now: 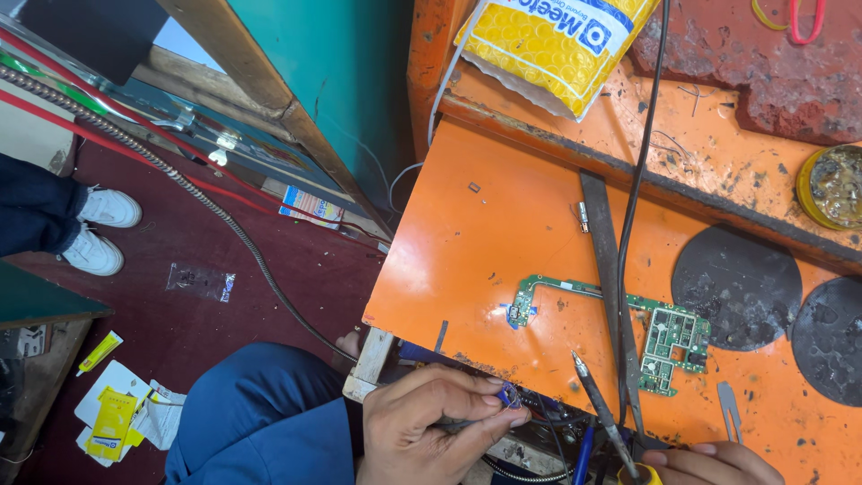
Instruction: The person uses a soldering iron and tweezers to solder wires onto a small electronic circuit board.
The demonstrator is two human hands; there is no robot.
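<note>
A: Two hands sit at the near edge of the orange bench (pixel 503 224). The left hand (pixel 431 427) is pinched round a tiny blue part (pixel 509 395), held just off that edge. The right hand (pixel 714 462) is mostly cut off by the frame; its fingers look closed on the yellow handle of a soldering iron (pixel 602 413), whose tip points up toward the board (pixel 664 337).

B: What could go wrong?

A: I'd judge the part is small enough to slip from the pinch and drop past the bench to the dark red floor (pixel 269 296). The iron's tip is near the left fingers, so a slip could burn them. A black cable (pixel 637 180) also runs across the board and could drag it.

B: Materials?

A: The board is green, thin, L-shaped, studded with metal cans and a blue bit at its left end. A flat grey metal strip (pixel 600 242) lies across it. Right of the board are two dull, round black discs (pixel 736 287), gritty-looking. The bench is glossy orange, scorched and speckled. Beyond the board is a yellow tin (pixel 831 187) of crusted stuff, and farthest off a yellow bubble mailer (pixel 557 45), soft and dimpled.
</note>
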